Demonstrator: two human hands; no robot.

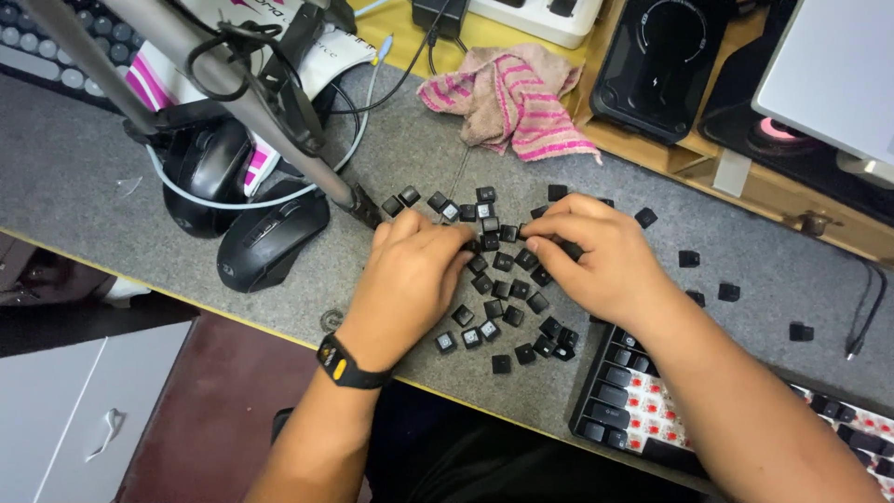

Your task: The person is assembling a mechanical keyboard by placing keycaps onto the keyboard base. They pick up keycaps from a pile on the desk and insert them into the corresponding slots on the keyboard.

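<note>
Far left on the grey desk point(84, 186): two black computer mice, one rounder point(207, 177) behind, one angular point(270, 237) in front, white cable looped around them. Metal stand arm point(233, 98) runs diagonally over them, foot ends near the keycaps. Pink striped cloth point(507, 98) lies at back centre.

Left hand point(410, 275), black wristband with yellow mark point(343, 361) on the wrist, lies palm down on the left edge of the pile of loose black keycaps point(498, 289), fingers curled onto the caps. Cannot tell if it pinches one; fingertips hidden.

Keycap pile is mid-desk, between and under both hands, scattered; a few strays well apart to the right point(728, 292).

Right hand point(596, 251) rests palm down on the pile's right upper side, fingers bent and pointing left, tips close to the left hand's. Grip unclear too.

Lower right: black keyboard point(619, 396) under the right forearm, several caps off, red switches showing. Black charger dock point(656, 65) at back right on a wooden shelf.
</note>
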